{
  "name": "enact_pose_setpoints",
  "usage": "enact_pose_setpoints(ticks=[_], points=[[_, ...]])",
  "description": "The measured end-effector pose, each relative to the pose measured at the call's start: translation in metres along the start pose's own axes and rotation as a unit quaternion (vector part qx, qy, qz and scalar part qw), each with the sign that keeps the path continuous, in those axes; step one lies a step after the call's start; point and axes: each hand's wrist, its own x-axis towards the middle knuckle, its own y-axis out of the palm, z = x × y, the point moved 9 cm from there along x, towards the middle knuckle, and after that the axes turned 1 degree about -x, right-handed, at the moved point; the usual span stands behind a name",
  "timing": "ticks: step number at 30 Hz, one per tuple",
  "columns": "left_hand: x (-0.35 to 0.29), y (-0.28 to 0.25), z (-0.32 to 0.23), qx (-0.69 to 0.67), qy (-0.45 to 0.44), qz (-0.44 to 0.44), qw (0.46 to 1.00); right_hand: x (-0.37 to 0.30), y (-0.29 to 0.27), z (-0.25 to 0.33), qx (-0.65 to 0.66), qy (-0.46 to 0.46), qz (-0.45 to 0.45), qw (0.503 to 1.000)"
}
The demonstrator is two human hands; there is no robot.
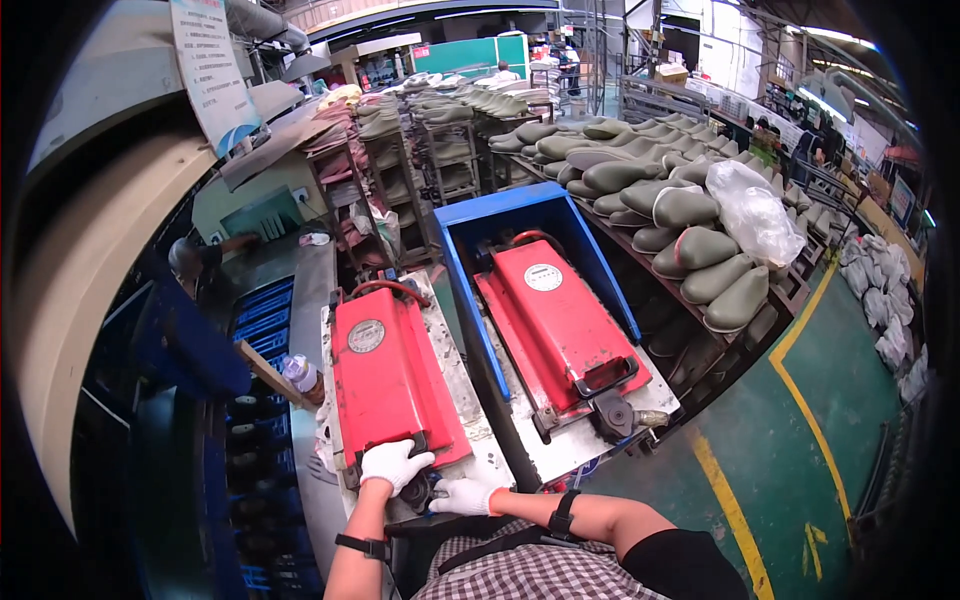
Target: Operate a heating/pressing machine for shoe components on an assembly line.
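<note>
Two gloved hands at the near end of the left red mould press (388,375). Left hand (393,464) in a white glove, fingers curled over the black handle (418,447) at the lid's lower edge, gripping it. Right hand (464,496), also white-gloved, lying just below and beside the left one, palm down by the dark latch part (420,492) under the handle; whether closed on anything, hard to tell, since the fingers blur into the dark metal there. Black bands on both wrists, checked apron at the lower edge.

Lid of the left press down flat, round gauge plate near its far end, red hose looping above it. Grimy pale work table (470,400) underneath, crusted with residue. Second red mould press (560,320) to the right, angled away, standing apart from the first inside a blue frame (530,208), its own black handle untouched. Plastic bottle (297,371) left of the first press on a wooden ledge.

Beyond, long racks loaded with grey-green shoe lasts (690,210), a clear plastic bag (755,215) lying on top of them. Green floor (800,430) with yellow lines to the right. Another person (190,260) bent over a machine at far left.
</note>
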Motion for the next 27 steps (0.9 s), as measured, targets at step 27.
enact_pose_setpoints(ticks=[27], points=[[0.015, 0.001, -0.005, -0.054, 0.080, 0.112, 0.989, -0.015, -0.017, 0.022, -0.048, 0.073, -0.087, 0.992]])
